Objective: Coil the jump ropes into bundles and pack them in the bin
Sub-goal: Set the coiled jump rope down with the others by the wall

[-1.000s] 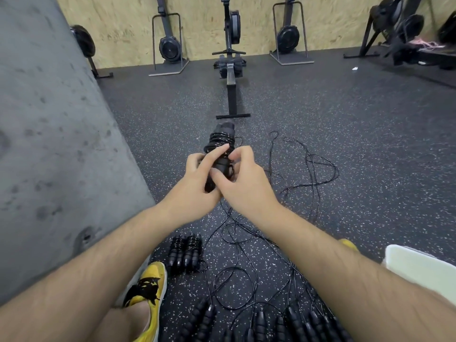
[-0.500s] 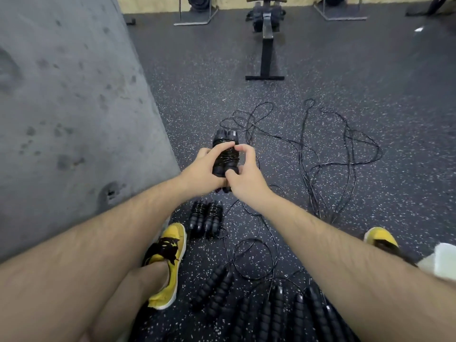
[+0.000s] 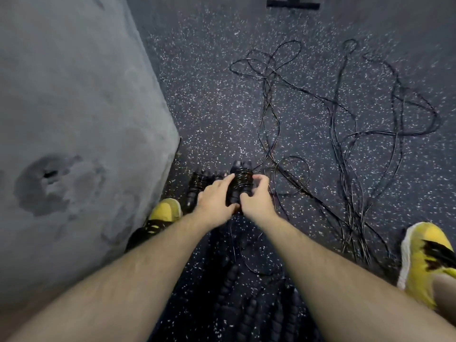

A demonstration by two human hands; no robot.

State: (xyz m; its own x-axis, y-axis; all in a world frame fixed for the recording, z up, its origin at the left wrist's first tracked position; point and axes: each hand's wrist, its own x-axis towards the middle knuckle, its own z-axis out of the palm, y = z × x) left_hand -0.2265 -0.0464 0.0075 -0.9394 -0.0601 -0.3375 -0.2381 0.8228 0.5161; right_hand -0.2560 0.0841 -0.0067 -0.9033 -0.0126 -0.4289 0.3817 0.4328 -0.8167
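Observation:
A coiled jump rope bundle [image 3: 241,181], black cord wound around two ribbed black handles, is low over the speckled floor. My left hand [image 3: 214,200] grips its left side and my right hand [image 3: 256,199] its right side. Just to its left, another wound bundle [image 3: 197,186] lies on the floor by my left shoe. Loose black jump ropes [image 3: 345,134] sprawl in tangled loops to the right. Several ribbed black handles [image 3: 237,299] lie in a row between my forearms, blurred. The bin is out of view.
A grey concrete wall [image 3: 74,119] fills the left side. My yellow shoes stand at left [image 3: 164,211] and right [image 3: 427,257]. The black foot of a rowing machine [image 3: 292,3] shows at the top edge.
My view has tilted down. Both hands have lowered the wound bundle toward the floor, next to the bundle lying by my left shoe.

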